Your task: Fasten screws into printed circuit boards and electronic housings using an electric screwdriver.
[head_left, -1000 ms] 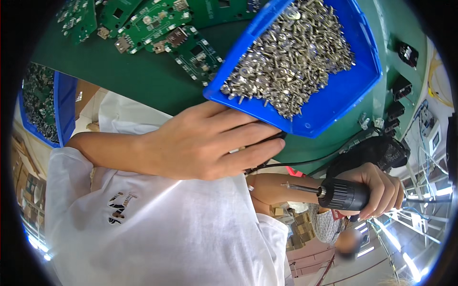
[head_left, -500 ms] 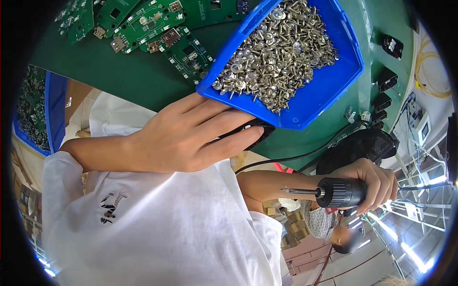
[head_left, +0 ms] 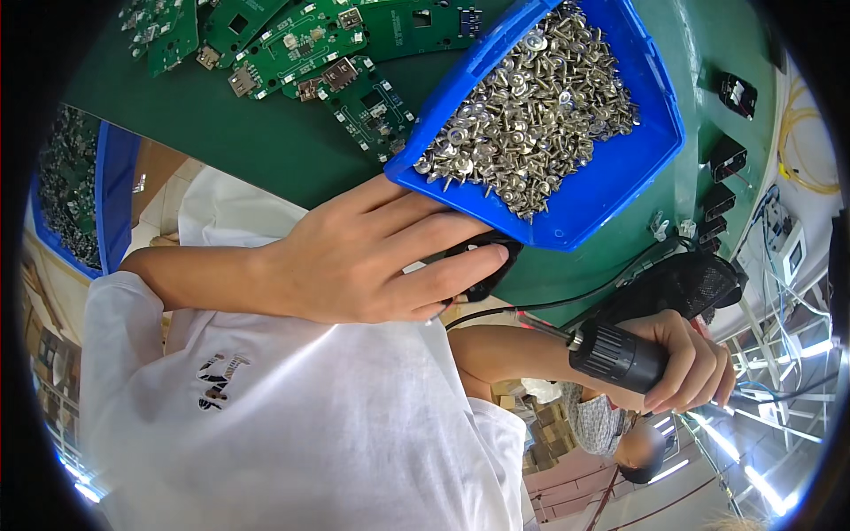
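My left hand (head_left: 376, 252) is closed around a small black plastic piece (head_left: 482, 276), mostly covered by its fingers, at the front edge of the green table. A small shiny bit shows by the lower fingers, too small to name. Just beyond the fingers, a blue bin (head_left: 611, 190) holds a heap of silver screws (head_left: 531, 106). At the right, my right hand (head_left: 695, 363) grips a black electric screwdriver (head_left: 620, 356). Its blurred bit points left toward the left hand, with a gap between them.
Green circuit boards (head_left: 305, 44) lie at the far left of the green table (head_left: 257, 142). Another blue bin (head_left: 115, 195) with boards stands at left. Several black blocks (head_left: 728, 157) line the right edge, near a black mesh pouch (head_left: 686, 288) and cable. Behind, a person (head_left: 602, 420) is visible.
The screwdriver has tilted, its bit swinging up toward my left hand. My left hand still holds the black piece. The whole view has shifted slightly, so the bin and boards appear further right.
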`<state>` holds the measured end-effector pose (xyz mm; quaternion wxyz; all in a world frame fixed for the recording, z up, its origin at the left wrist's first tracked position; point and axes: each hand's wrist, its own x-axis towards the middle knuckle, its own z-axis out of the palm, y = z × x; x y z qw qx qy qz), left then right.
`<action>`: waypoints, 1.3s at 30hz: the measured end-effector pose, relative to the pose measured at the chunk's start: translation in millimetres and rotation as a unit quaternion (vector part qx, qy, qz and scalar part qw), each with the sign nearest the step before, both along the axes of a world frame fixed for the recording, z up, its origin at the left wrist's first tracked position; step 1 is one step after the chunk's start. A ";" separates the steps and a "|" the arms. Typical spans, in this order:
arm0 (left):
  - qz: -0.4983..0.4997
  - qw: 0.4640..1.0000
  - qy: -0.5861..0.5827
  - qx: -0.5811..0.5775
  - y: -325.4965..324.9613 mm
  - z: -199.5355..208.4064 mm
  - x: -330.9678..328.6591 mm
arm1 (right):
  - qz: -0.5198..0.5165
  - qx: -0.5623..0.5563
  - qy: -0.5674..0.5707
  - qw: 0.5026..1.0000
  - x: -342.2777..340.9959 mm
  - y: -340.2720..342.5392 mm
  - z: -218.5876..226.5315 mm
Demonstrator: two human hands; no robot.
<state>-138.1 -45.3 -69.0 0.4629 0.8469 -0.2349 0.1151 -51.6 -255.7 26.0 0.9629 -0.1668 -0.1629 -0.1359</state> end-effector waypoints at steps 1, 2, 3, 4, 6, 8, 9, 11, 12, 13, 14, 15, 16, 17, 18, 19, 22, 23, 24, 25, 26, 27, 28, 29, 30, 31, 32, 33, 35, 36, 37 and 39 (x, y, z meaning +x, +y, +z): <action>0.000 1.000 0.002 0.003 0.6 0.7 -0.2 | 0.000 0.003 0.002 1.000 -0.7 1.8 -1.1; -0.006 1.000 0.005 0.008 1.8 1.4 0.1 | 0.014 -0.012 -0.009 1.000 -1.2 3.5 -2.5; -0.012 1.000 0.008 0.013 3.1 1.9 0.9 | 0.028 -0.026 -0.019 0.999 -1.6 4.9 -4.0; -0.019 1.000 0.011 0.018 4.3 2.3 1.7 | 0.041 -0.041 -0.030 0.998 -1.9 6.1 -5.4; -0.027 0.999 0.017 0.024 5.3 2.2 2.4 | 0.053 -0.054 -0.037 0.996 -2.4 7.8 -7.8; -0.033 0.999 0.011 0.039 5.2 1.5 3.1 | 0.065 -0.060 -0.033 0.996 -2.5 9.3 -9.5; -0.036 0.998 0.008 0.047 5.3 1.4 3.2 | 0.071 -0.063 -0.031 0.995 -2.8 9.7 -10.2; -0.040 0.998 0.005 0.055 6.3 1.9 3.2 | 0.076 -0.065 -0.028 0.995 -3.2 9.5 -11.6; -0.046 0.997 0.012 0.057 7.4 2.8 3.1 | 0.075 -0.072 -0.030 0.994 -2.9 8.8 -12.2; -0.052 0.997 0.018 0.058 8.6 3.9 2.8 | 0.073 -0.079 -0.032 0.994 -2.6 7.9 -12.5; -0.058 0.996 0.025 0.060 9.6 4.9 2.7 | 0.071 -0.085 -0.034 0.993 -2.3 7.3 -12.8; -0.063 0.996 0.031 0.061 10.3 5.4 2.9 | 0.070 -0.092 -0.036 0.993 -1.9 7.1 -13.1; -0.063 0.996 0.032 0.062 10.3 5.7 3.1 | 0.069 -0.092 -0.036 0.993 -2.1 8.2 -13.3; -0.065 0.996 0.033 0.059 10.3 5.9 3.3 | 0.062 -0.088 -0.027 0.994 -2.2 10.9 -13.3; -0.066 0.996 0.034 0.056 10.1 6.1 3.5 | 0.054 -0.083 -0.019 0.995 -2.1 14.3 -13.2; -0.068 0.996 0.036 0.052 9.9 6.3 3.8 | 0.047 -0.079 -0.010 0.996 -2.0 17.1 -13.4; -0.064 0.996 0.042 0.037 8.0 6.9 4.3 | 0.049 -0.085 -0.012 0.995 -1.3 13.9 -17.0; -0.058 0.997 0.045 0.024 6.9 7.3 4.5 | 0.057 -0.096 -0.024 0.993 -1.1 10.2 -19.0; -0.053 0.997 0.048 0.011 6.0 7.6 4.7 | 0.065 -0.106 -0.035 0.992 -0.8 7.4 -20.7; -0.047 0.998 0.052 -0.003 5.8 7.8 4.6 | 0.074 -0.117 -0.047 0.989 -0.8 6.1 -21.5; -0.047 0.998 0.051 -0.002 5.7 7.8 4.7 | 0.074 -0.117 -0.047 0.989 -0.8 7.0 -21.1; -0.048 0.998 0.051 -0.002 5.5 7.8 4.9 | 0.071 -0.109 -0.032 0.991 -0.9 9.1 -20.0; -0.048 0.998 0.050 -0.001 5.5 7.8 5.1 | 0.069 -0.102 -0.016 0.992 -1.2 12.1 -18.6; -0.048 0.998 0.050 -0.001 5.4 7.8 5.2 | 0.066 -0.094 -0.001 0.993 -1.5 14.7 -17.5; -0.049 0.998 0.049 -0.001 5.4 7.7 5.5 | 0.063 -0.087 0.015 0.994 -1.9 16.3 -17.2; -0.049 0.998 0.049 -0.001 5.6 7.9 5.5 | 0.063 -0.087 0.015 0.994 -2.4 17.4 -17.5; -0.050 0.998 0.049 0.001 5.9 8.1 5.7 | 0.058 -0.082 0.012 0.995 -2.5 18.6 -18.2; -0.050 0.998 0.048 0.003 6.1 8.3 5.9 | 0.053 -0.077 0.010 0.996 -2.4 19.6 -19.1; -0.052 0.998 0.046 0.007 6.4 8.6 6.3 | 0.043 -0.067 0.006 0.997 -2.4 20.6 -19.9; -0.052 0.998 0.046 0.007 6.2 8.3 6.2 | 0.043 -0.067 0.006 0.997 -2.2 20.6 -19.6; -0.049 0.998 0.044 0.006 5.7 7.8 6.1 | 0.049 -0.073 0.009 0.996 -1.9 20.3 -18.8; -0.043 0.998 0.039 0.003 4.6 6.5 5.5 | 0.060 -0.084 0.014 0.995 -1.4 19.7 -17.0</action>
